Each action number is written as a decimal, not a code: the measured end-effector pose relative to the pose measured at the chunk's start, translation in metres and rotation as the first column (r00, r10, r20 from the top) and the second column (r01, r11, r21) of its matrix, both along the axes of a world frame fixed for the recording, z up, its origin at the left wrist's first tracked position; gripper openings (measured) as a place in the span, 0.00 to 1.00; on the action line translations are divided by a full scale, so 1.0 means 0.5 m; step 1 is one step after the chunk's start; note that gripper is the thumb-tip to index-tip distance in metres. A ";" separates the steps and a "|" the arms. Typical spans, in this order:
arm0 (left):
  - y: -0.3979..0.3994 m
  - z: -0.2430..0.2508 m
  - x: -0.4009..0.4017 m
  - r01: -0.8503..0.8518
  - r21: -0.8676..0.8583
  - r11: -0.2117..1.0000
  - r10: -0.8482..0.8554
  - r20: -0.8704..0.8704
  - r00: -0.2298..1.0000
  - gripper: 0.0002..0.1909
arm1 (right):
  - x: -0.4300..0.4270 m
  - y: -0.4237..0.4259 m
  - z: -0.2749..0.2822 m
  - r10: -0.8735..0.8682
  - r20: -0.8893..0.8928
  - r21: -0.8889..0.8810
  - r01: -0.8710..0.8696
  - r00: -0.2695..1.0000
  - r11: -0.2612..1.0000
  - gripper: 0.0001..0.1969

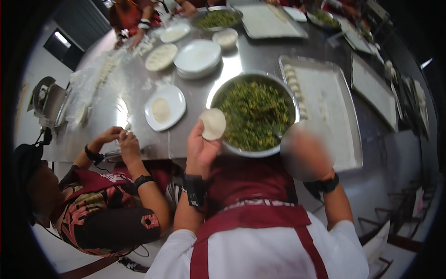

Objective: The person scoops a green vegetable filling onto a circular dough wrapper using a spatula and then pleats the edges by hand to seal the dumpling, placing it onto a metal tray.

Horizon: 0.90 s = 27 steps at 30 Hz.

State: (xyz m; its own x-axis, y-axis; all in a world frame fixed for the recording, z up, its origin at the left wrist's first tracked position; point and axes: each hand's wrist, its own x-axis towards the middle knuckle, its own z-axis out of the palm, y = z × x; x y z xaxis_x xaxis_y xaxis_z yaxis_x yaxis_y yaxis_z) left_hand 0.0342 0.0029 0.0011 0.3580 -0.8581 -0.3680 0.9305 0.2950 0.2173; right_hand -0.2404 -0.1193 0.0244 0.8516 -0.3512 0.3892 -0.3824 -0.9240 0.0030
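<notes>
In my left hand (203,153) is a round, flat dough wrapper (213,124), gripped near its edge beside the bowl's left front rim. A large steel bowl (240,152) stands before me, filled with a chopped green and yellow filling (256,111). My right hand (310,151) is at the bowl's right front edge, partly over the near end of the tray. A blur covers it, so its fingers and anything in them are hidden. What looks like a metal spoon (277,134) lies in the filling close to that hand.
Right of the bowl, a metal tray (339,115) bears a row of filled dumplings (294,87). A white plate (176,117) with a wrapper (161,110) lies to the left, below stacked plates (197,55). At left, a co-worker's hands (127,141) work at the table edge.
</notes>
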 end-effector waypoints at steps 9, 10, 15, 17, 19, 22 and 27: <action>0.040 -0.027 -0.032 0.149 0.066 0.987 -0.150 0.007 0.989 0.19 | 0.052 -0.014 0.007 -0.238 -0.198 0.263 0.286 0.951 0.921 0.04; 0.039 -0.028 -0.039 0.171 0.054 0.984 -0.172 0.014 0.985 0.19 | 0.057 -0.021 0.009 -0.242 -0.208 0.264 0.293 0.948 0.919 0.04; 0.036 -0.007 -0.056 0.219 0.049 0.975 -0.220 0.015 0.975 0.19 | 0.114 -0.057 0.008 -0.171 -0.195 0.169 0.204 0.966 0.964 0.05; 0.036 0.015 -0.068 0.198 0.068 0.978 -0.199 0.005 0.980 0.18 | 0.139 -0.069 0.003 -0.142 -0.280 0.204 0.203 0.950 0.958 0.03; 0.027 0.014 -0.074 0.209 0.068 0.976 -0.210 0.013 0.978 0.18 | 0.141 -0.080 -0.011 -0.103 -0.347 0.138 0.160 0.932 0.978 0.02; 0.027 0.001 -0.069 0.217 0.008 0.976 -0.216 -0.039 0.976 0.18 | 0.117 -0.086 -0.010 -0.122 -0.276 0.187 0.178 0.953 0.966 0.05; 0.024 0.004 -0.076 0.211 0.098 0.973 -0.214 0.020 0.977 0.19 | 0.090 -0.094 -0.006 -0.259 -0.262 0.176 0.310 0.930 0.934 0.06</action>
